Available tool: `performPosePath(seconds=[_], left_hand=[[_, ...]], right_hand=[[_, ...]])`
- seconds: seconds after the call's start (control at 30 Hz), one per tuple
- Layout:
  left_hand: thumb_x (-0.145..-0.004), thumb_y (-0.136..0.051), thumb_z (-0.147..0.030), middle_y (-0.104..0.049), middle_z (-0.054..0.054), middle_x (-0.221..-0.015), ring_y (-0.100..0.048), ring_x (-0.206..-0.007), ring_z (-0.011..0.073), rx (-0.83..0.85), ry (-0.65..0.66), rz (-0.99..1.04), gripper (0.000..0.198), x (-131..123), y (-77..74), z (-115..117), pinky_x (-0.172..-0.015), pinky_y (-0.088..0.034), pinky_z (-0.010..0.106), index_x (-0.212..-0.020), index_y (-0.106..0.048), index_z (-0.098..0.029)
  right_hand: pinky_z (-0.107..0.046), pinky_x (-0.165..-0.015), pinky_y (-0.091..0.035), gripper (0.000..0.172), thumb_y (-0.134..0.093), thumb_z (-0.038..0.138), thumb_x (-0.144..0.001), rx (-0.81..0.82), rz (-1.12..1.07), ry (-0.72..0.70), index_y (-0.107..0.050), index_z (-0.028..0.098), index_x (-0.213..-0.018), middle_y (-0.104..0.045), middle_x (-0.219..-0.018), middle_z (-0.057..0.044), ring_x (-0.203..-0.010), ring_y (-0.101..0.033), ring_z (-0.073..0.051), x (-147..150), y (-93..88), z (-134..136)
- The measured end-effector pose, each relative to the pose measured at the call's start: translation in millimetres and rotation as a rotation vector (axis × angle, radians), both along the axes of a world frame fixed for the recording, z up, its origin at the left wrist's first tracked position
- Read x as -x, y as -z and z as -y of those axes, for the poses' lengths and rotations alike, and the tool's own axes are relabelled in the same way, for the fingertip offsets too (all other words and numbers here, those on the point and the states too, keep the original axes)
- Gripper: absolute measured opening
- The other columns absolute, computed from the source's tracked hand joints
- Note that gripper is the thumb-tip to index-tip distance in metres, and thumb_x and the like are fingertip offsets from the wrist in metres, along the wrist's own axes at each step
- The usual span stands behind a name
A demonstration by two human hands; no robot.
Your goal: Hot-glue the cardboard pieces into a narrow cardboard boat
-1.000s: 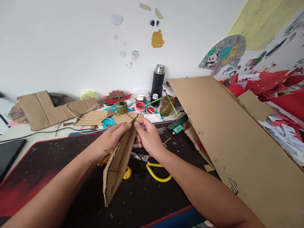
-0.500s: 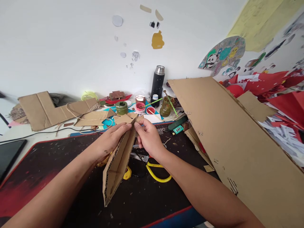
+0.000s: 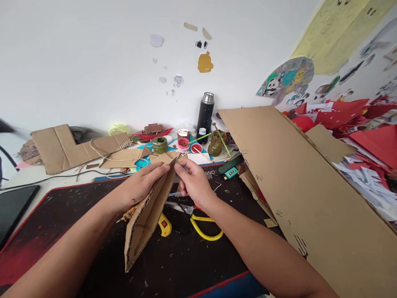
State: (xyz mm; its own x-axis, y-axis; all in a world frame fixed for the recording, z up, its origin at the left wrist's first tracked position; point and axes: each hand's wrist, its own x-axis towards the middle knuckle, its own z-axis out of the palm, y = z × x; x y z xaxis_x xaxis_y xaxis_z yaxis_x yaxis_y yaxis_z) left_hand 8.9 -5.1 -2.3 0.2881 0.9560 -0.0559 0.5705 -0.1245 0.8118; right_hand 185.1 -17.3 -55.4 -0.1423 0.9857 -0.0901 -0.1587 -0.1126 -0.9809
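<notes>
Between my hands is a folded piece of cardboard [image 3: 149, 223], long and narrow, with its pointed far end up and its near end hanging over the dark mat. My left hand [image 3: 145, 182] is closed along its left edge near the tip. At the tip itself, my right hand [image 3: 194, 180] pinches the cardboard between thumb and fingers. Under my right wrist lie scissors with yellow handles [image 3: 206, 238], partly hidden by the forearm. A yellow cutter [image 3: 165, 225] rests on the mat just right of the cardboard.
A large cardboard sheet [image 3: 310, 190] leans across the right side. Paint jars [image 3: 159, 145], a black thermos [image 3: 205, 114] and cardboard scraps [image 3: 70, 145] line the back by the wall. Red and white paper [image 3: 350, 120] is heaped at far right. A green lighter [image 3: 230, 173] lies near the sheet.
The near end of the folded cardboard has swung slightly left, showing more of the yellow cutter. Both hands keep their grip near the tip. The view has tilted up a little.
</notes>
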Motion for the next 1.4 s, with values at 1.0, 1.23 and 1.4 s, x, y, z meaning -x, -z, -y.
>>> performPosePath(seconds=[1.0,1.23,1.4], left_hand=[[-0.087,-0.053,-0.078,-0.076,0.003,-0.141,-0.063,-0.139,0.0362,0.055,-0.032,0.0,0.064,11,9.8,-7,-0.122,-0.044,0.041,-0.115,-0.083,-0.029],[-0.085,-0.047,-0.079,-0.084,0.005,-0.117,-0.072,-0.121,0.0358,0.006,0.029,-0.061,0.064,9,-6.6,-4,-0.111,-0.054,0.039,-0.1,-0.082,-0.027],[-0.086,-0.047,-0.076,-0.085,0.004,-0.111,-0.074,-0.115,0.0348,0.0,0.052,-0.084,0.06,9,-11.7,-3,-0.107,-0.056,0.038,-0.098,-0.082,-0.029]], right_hand=[[-0.02,-0.039,-0.03,0.029,-0.067,0.049,-0.094,0.035,0.008,-0.03,-0.061,0.021,-0.1,-0.05,-0.045,0.013,-0.032,-0.042,-0.008,-3,3.7,-6],[-0.021,-0.039,-0.032,0.024,-0.066,0.045,-0.096,0.02,0.057,-0.026,-0.061,0.022,-0.095,-0.049,-0.045,0.013,-0.033,-0.043,-0.008,-4,1.8,-4],[-0.021,-0.039,-0.032,0.023,-0.065,0.044,-0.096,-0.002,0.059,-0.041,-0.061,0.022,-0.097,-0.049,-0.045,0.013,-0.033,-0.043,-0.009,-3,0.5,-3]])
